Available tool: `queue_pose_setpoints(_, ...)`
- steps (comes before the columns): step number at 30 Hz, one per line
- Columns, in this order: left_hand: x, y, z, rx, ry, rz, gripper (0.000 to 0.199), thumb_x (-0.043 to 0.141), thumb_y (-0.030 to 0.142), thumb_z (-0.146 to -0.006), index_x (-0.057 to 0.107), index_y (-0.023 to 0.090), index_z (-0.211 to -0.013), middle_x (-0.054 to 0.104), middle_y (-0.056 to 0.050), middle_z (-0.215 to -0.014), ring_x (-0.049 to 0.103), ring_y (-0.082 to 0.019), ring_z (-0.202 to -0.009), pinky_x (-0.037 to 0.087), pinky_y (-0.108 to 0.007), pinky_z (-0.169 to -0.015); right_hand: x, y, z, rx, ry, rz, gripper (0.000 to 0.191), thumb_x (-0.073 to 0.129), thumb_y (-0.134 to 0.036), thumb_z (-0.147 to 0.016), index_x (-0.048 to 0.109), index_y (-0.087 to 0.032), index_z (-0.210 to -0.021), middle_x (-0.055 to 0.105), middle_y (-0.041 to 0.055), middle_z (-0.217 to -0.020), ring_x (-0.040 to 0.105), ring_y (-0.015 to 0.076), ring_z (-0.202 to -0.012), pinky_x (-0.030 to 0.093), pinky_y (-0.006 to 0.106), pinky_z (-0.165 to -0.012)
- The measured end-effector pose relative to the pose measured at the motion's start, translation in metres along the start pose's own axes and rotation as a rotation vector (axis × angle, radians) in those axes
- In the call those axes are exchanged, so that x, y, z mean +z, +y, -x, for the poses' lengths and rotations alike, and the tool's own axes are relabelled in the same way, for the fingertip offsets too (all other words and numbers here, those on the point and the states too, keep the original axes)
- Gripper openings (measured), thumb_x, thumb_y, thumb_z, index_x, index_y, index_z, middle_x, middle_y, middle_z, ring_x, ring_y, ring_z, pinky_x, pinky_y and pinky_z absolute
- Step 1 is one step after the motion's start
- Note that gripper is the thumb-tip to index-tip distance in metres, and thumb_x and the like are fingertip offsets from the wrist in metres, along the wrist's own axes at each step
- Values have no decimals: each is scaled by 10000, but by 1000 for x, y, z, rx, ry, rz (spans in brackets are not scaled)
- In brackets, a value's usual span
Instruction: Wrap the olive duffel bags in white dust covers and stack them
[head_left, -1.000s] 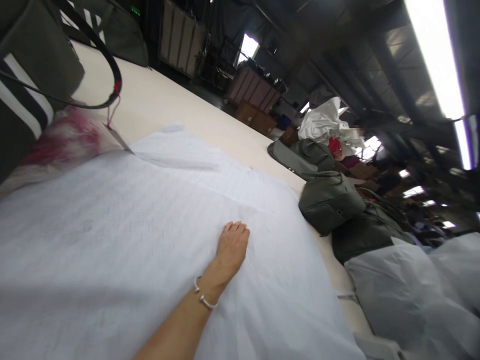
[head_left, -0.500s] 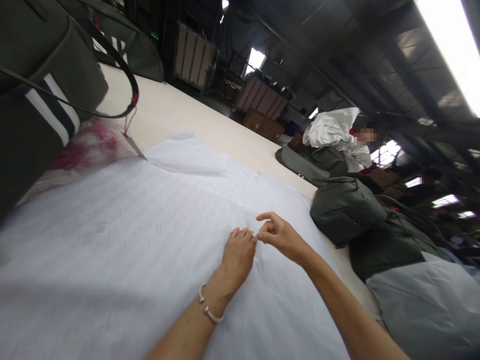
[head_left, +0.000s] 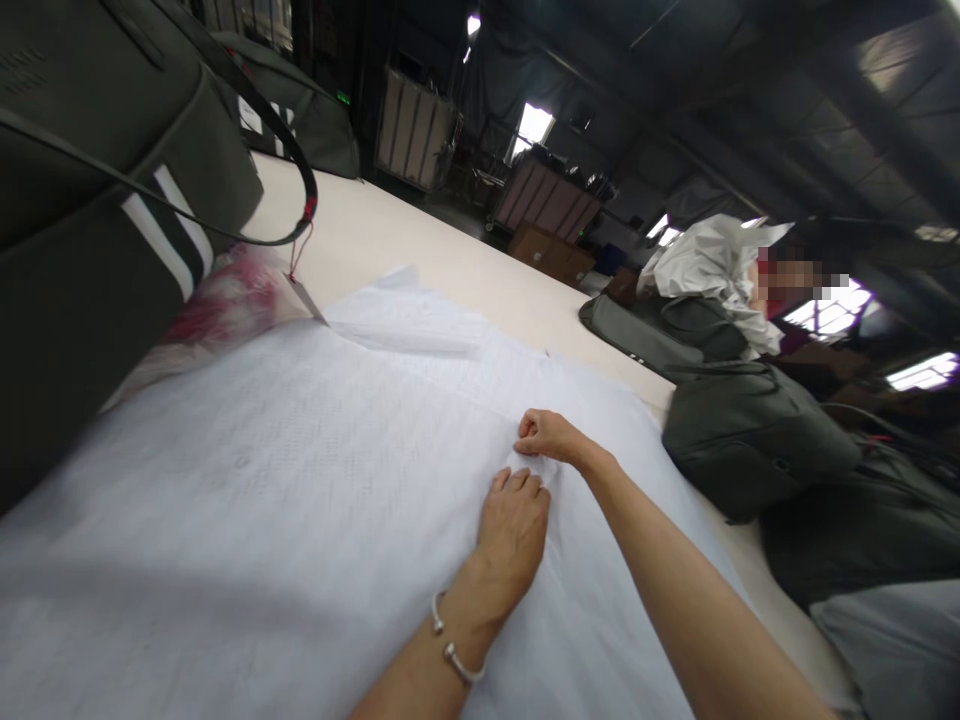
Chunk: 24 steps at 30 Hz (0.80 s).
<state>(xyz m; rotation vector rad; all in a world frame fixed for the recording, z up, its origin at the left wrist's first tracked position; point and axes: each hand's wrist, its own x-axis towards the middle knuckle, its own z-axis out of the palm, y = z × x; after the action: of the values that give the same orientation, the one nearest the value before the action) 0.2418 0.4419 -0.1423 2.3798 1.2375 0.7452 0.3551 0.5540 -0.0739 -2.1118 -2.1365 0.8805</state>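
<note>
Thin white sheets [head_left: 337,480], dotted with a faint pattern, lie spread in front of me in a loose, layered pile. My left hand [head_left: 516,525], with a silver bracelet on the wrist, rests on the top sheet with fingers bent and close together, gathering it. Just beyond it, my right hand [head_left: 546,436] is closed in a pinch on the same sheet, and small creases run from the fingers. The fingertips of both hands are partly hidden. Near the far left edge of the pile, a paper tag [head_left: 307,300] hangs by a red string.
A dark green bag [head_left: 97,200] with white stripes and a looped strap stands at left, beside a clear bag of pink material [head_left: 225,295]. More green bags [head_left: 757,435] line the pale table's [head_left: 420,235] right side. A person [head_left: 795,280] holds white plastic beyond them.
My right hand has gone from loosely curled fingers to a pinch on the sheet, slightly farther away than my left hand. The view has shifted, so most things appear farther right.
</note>
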Motion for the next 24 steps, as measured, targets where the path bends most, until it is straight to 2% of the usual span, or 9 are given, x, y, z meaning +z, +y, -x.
queue_pose_setpoints(5, 1, -1, 1, -1, 11, -3, 248, 462, 72, -913, 639, 159, -1064, 654, -79, -1142, 516, -234, -1198, 319, -436, -1107, 1, -5, -2, 37, 23, 95, 224, 745, -173, -614, 544, -209, -707, 608, -36, -578, 557, 136, -569, 386, 261, -573)
queue_pose_setpoints(8, 0, 0, 1, -6, 8, 2, 251, 447, 71, -922, 641, 159, -1053, 655, -74, -1131, 522, -233, -1188, 324, -436, -1103, 1, -1, 2, 42, 86, 157, 272, 767, -248, -622, 549, -213, -782, 642, -2, -718, 575, 158, -668, 398, 279, -626)
queue_pose_setpoints(12, -3, 1, 0, -1, -3, -20, 249, 435, 82, -937, 636, 160, -1061, 651, -74, -1133, 522, -238, -1183, 335, -436, -1090, 8, 20, 9, 60, 237, 275, 468, 748, -508, -675, 575, -202, -984, 660, 86, -991, 595, 258, -919, 429, 376, -795)
queue_pose_setpoints(14, -3, 2, 0, -1, -15, -31, 238, 439, 89, -943, 633, 158, -1063, 646, -78, -1150, 525, -232, -1178, 346, -429, -1081, 16, 34, 9, 34, 361, 351, 670, 721, -594, -688, 537, -197, -1196, 581, 148, -1268, 510, 336, -1179, 381, 464, -959)
queue_pose_setpoints(16, -3, 1, 0, -3, -19, -35, 232, 445, 91, -945, 628, 155, -1072, 640, -83, -1171, 523, -227, -1184, 350, -425, -1080, 24, 46, 6, 23, 438, 363, 907, 710, -634, -687, 378, -199, -1410, 354, 169, -1518, 278, 369, -1405, 241, 526, -1102)
queue_pose_setpoints(17, -2, 1, 0, -3, -15, -36, 231, 448, 91, -945, 626, 156, -1076, 638, -83, -1180, 520, -226, -1191, 347, -425, -1083, 28, 52, 4, 43, 444, 337, 1006, 701, -654, -685, 282, -194, -1474, 238, 169, -1579, 168, 366, -1456, 174, 541, -1139)
queue_pose_setpoints(19, 0, 0, 0, 2, -7, -36, 223, 455, 95, -944, 626, 162, -1069, 638, -80, -1184, 516, -223, -1199, 344, -425, -1085, 35, 60, 0, 115, 417, 259, 1107, 670, -692, -684, 165, -175, -1522, 115, 171, -1616, 57, 358, -1485, 92, 559, -1167)
queue_pose_setpoints(22, 3, -1, 1, 8, 6, -33, 198, 474, 99, -937, 628, 173, -1037, 644, -69, -1169, 517, -218, -1202, 346, -419, -1083, 39, 68, -6, 189, 375, 156, 1143, 655, -699, -678, 124, -160, -1535, 89, 177, -1619, 38, 356, -1488, 53, 571, -1173)
queue_pose_setpoints(24, 4, -2, 1, 11, 19, -30, 190, 480, 99, -934, 627, 176, -1025, 648, -62, -1158, 520, -215, -1199, 346, -415, -1081, 37, 71, -7, 186, 364, 110, 1151, 668, -692, -660, 134, -167, -1535, 95, 172, -1620, 34, 356, -1489, 30, 576, -1174)
